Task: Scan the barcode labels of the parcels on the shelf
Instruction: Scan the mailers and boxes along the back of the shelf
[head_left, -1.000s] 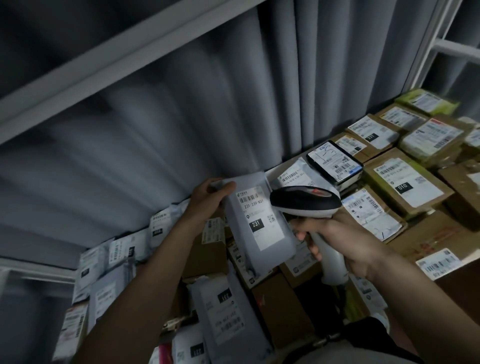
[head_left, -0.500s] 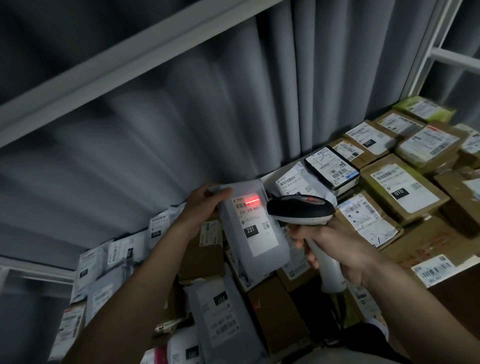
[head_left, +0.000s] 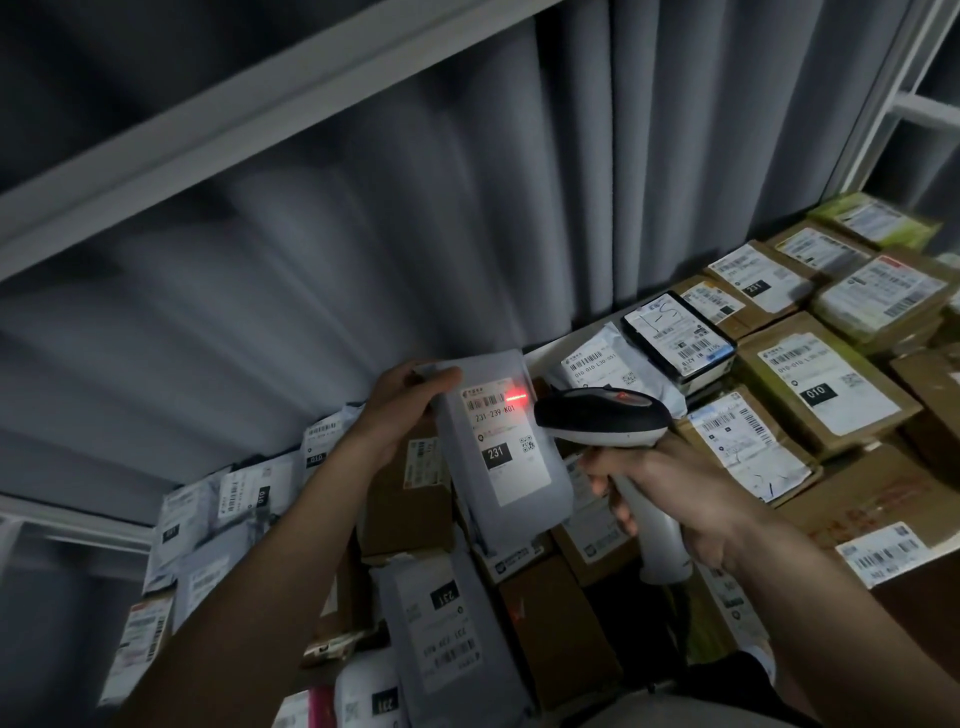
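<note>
My left hand grips the top left corner of a grey plastic parcel and holds it tilted up above the pile. Its white label reads 231. My right hand grips the white handle of a black-and-white barcode scanner. The scanner's head points at the parcel from the right, very close to it. A red scan line glows on the right end of the label's barcode.
The shelf holds many parcels: brown cardboard boxes at the right, grey mailer bags below and at the left, a black box behind the scanner. A grey curtain hangs behind. A white shelf beam runs overhead.
The scanner's red light came on and now sits on the right end of the barcode. The parcel and scanner stay close together with only slight shifts.
</note>
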